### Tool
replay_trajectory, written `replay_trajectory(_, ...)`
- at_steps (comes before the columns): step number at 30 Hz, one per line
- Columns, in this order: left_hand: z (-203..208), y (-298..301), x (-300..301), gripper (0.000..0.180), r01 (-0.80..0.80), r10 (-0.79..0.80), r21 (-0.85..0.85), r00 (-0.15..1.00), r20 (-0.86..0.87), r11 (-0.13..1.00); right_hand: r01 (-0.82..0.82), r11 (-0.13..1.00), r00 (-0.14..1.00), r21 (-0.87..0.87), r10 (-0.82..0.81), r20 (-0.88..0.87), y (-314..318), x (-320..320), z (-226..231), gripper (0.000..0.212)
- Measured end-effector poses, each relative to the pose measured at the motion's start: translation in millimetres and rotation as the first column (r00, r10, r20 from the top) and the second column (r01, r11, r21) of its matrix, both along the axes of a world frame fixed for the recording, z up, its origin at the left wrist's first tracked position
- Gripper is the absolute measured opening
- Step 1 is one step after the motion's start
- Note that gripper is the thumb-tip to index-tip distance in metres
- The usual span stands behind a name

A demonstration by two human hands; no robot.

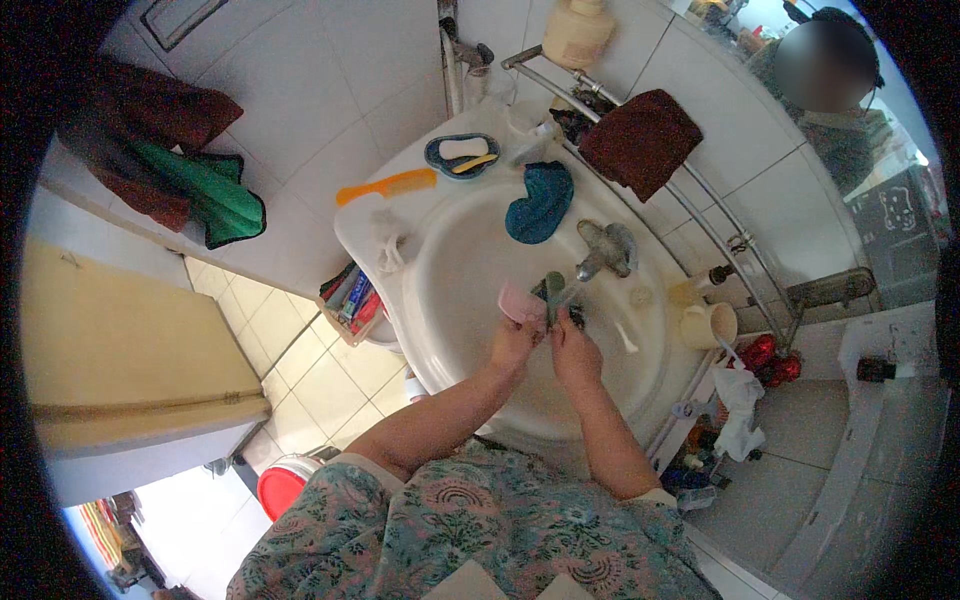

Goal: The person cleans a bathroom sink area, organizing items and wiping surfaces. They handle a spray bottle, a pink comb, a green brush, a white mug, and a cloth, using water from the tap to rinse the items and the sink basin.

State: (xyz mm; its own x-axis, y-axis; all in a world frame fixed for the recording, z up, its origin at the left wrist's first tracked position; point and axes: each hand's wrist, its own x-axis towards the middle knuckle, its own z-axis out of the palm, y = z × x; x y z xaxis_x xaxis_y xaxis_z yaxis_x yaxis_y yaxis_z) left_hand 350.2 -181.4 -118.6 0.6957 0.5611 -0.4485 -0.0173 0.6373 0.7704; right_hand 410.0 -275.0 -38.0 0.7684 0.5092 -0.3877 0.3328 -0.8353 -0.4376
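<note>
Over the white washbasin point(465, 250), my left hand point(514, 345) is closed on a flat pink piece point(520, 303) whose kind I cannot make out. Beside it, my right hand point(577, 357) is closed round a slim grey-green handled thing point(554, 286), possibly a brush. The two things touch or nearly touch, and dark parts show between and behind them. Both hands are just below the metal tap point(605, 248). What looks like a thin stream of water runs from its spout toward them. My fingertips are partly hidden.
On the basin's rim lie an orange comb point(387, 187), a blue soap dish point(462, 158) with white soap, and a teal cloth point(540, 203). A cream mug point(708, 326) stands at the right. Above, a brown cloth point(642, 144) hangs on a metal rack point(690, 205).
</note>
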Motion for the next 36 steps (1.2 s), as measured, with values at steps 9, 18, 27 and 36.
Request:
replay_trajectory(9,6,13,-8,0.025,0.125,-0.135,-0.118,0.988,-0.077,0.985,-0.083,0.992,0.996,-0.099,0.087,0.036,-4,9,-2,0.043)
replay_trajectory(18,53,39,-10,0.032,0.56,-0.483,0.118,0.788,-0.382,0.82,-0.307,0.946,0.937,-0.103,0.32,0.141,-2,0,10,0.043)
replay_trajectory(27,35,46,-20,0.026,0.572,-0.529,0.115,0.805,-0.27,0.812,-0.382,0.894,0.882,-0.235,0.428,0.196,6,-4,13,0.046)
replay_trajectory(36,49,42,-4,0.023,0.696,-0.625,0.065,0.678,-0.387,0.715,-0.397,0.907,0.859,-0.141,0.421,0.291,-2,-2,6,0.044)
